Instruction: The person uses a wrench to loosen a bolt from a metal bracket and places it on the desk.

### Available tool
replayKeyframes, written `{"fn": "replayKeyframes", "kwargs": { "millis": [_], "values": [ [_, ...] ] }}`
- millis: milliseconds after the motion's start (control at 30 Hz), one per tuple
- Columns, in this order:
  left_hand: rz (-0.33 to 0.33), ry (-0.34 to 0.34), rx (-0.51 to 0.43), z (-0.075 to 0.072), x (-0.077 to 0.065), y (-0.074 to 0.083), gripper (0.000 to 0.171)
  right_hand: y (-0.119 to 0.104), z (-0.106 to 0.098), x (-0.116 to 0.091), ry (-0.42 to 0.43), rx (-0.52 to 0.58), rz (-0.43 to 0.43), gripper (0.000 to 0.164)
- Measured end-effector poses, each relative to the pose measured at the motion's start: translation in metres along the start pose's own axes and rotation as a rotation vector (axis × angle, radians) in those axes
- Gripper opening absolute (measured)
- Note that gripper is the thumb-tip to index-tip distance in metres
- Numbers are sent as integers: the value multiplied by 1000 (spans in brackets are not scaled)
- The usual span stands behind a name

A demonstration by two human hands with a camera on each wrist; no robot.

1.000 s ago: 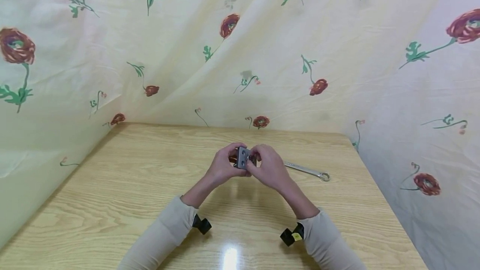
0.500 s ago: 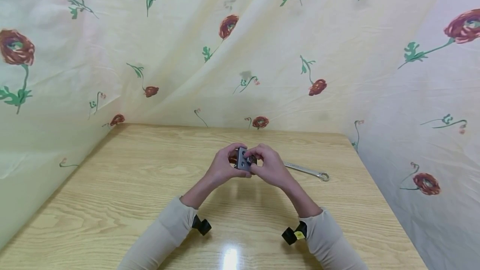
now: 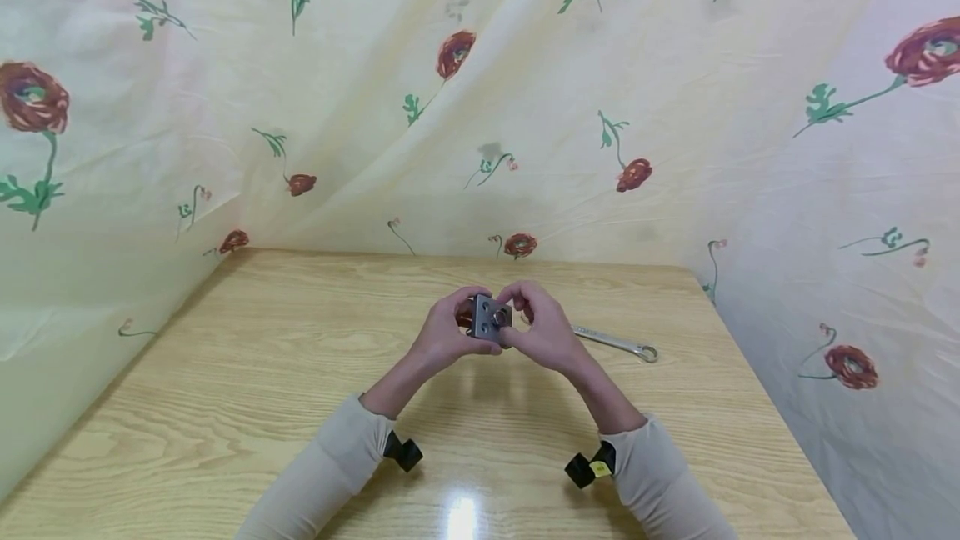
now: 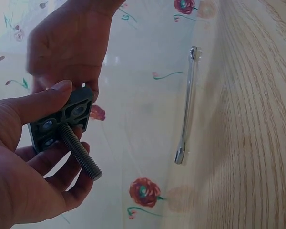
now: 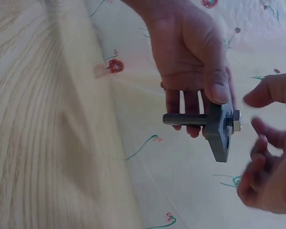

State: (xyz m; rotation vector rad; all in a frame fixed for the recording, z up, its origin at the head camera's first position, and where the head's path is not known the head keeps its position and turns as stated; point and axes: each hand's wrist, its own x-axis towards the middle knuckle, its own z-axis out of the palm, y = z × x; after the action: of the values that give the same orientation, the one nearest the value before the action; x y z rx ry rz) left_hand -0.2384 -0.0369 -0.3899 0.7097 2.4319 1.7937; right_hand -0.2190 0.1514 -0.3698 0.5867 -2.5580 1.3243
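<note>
My left hand (image 3: 442, 336) grips a grey plate with round holes (image 3: 482, 322) by its edges, raised over the table. A bolt runs through the plate; its threaded shank (image 4: 81, 152) sticks out on the left hand's side, between palm and fingers. On the opposite face sits the hexagonal head (image 5: 237, 120). Just beside that head is my right hand (image 3: 546, 332), thumb and forefinger spread apart with a gap to the head in the right wrist view. Its other fingers are loosely bent and hold nothing.
On the wooden table (image 3: 300, 407), a combination wrench (image 3: 615, 342) lies to the right, behind the right hand and partly hidden by it. A flower-printed cloth (image 3: 360, 107) hangs along the back and sides of the table.
The right hand's fingers, earlier around the bolt head, have spread and moved off it, so the head now shows. The left hand keeps the plate almost in place.
</note>
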Motion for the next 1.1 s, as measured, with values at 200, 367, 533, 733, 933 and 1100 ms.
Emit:
{"fn": "replayKeyframes", "kwargs": {
  "millis": [200,367,533,733,933,1100],
  "values": [
    [17,-3,30,1,0,-3,71,0,7,-2,71,-285,131,45],
    [18,-2,21,2,-1,-3,71,-1,14,-4,63,-431,150,60],
    [19,0,16,2,-1,-2,72,-3,19,-5,108,-468,98,59],
    [9,1,32,2,-1,-2,72,-4,22,-5,132,-472,44,52],
    [-3,12,38,0,-1,-1,72,-2,20,-3,141,-486,-83,37],
    [-8,12,42,-1,-1,0,72,-4,16,-3,126,-506,-123,28]
  ]
}}
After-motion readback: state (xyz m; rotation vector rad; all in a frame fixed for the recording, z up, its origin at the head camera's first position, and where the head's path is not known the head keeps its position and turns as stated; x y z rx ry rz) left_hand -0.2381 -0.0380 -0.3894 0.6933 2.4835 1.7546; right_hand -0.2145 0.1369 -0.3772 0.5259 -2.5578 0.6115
